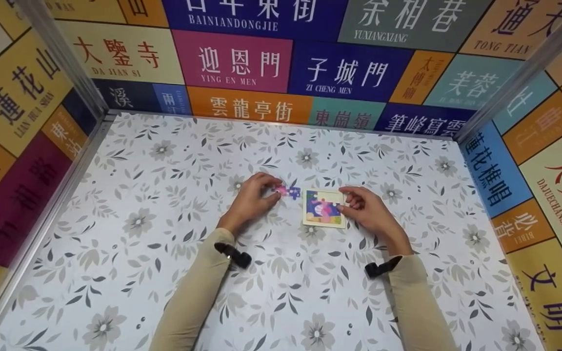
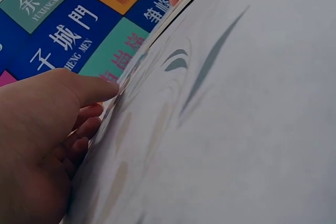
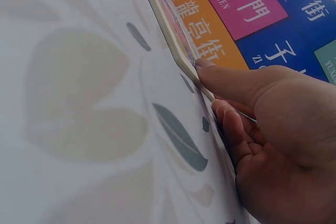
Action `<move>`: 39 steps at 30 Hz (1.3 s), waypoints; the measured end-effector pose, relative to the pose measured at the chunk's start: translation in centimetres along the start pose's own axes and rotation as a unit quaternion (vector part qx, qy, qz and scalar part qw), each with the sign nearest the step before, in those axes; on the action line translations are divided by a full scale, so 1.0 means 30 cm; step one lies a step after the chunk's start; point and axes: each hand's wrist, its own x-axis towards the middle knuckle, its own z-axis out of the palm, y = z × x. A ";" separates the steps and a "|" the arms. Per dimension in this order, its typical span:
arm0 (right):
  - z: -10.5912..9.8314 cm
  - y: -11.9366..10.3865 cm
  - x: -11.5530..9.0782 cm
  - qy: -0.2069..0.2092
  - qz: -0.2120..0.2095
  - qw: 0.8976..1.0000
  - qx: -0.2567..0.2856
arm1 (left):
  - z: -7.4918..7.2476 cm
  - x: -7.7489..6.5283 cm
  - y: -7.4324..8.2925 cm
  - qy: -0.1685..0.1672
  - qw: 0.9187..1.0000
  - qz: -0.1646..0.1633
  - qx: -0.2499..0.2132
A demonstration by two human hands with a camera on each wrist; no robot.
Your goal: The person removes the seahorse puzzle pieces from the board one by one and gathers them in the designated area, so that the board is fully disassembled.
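A small square jigsaw puzzle tray (image 1: pixel 323 225) with a pale rim lies on the table, partly filled with purple, pink and yellow pieces. My right hand (image 1: pixel 369 208) holds its right side, thumb over the rim and fingers at the edge; the right wrist view shows this thumb (image 3: pixel 231 81) on the tray's corner. Left of the tray, my left hand (image 1: pixel 252 199) pinches a pink puzzle piece (image 1: pixel 281 190) between thumb and fingers, close to the tabletop. A purple puzzle piece (image 1: pixel 294 193) adjoins the pink one; whether they interlock I cannot tell.
The white tabletop (image 1: pixel 173 273) has a grey leaf and flower print. Upright panels with coloured lettered blocks (image 1: pixel 237 63) border it at the back and both sides, meeting at metal corner posts. Dark wrist cameras (image 1: pixel 382 268) sit on both sleeves.
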 end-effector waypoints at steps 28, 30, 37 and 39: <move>0.005 0.007 -0.003 0.010 -0.001 1.000 0.003 | 0.172 0.066 0.165 -0.043 0.988 0.078 0.124; 0.004 0.008 -0.003 0.008 0.000 1.000 0.002 | 0.179 0.066 0.168 -0.054 0.988 0.073 0.129; 0.000 0.003 -0.006 0.005 0.010 1.000 -0.004 | 0.189 0.061 0.173 -0.074 0.986 0.060 0.137; 0.000 0.001 -0.005 0.005 0.010 1.000 -0.008 | 0.190 0.061 0.174 -0.076 0.985 0.061 0.144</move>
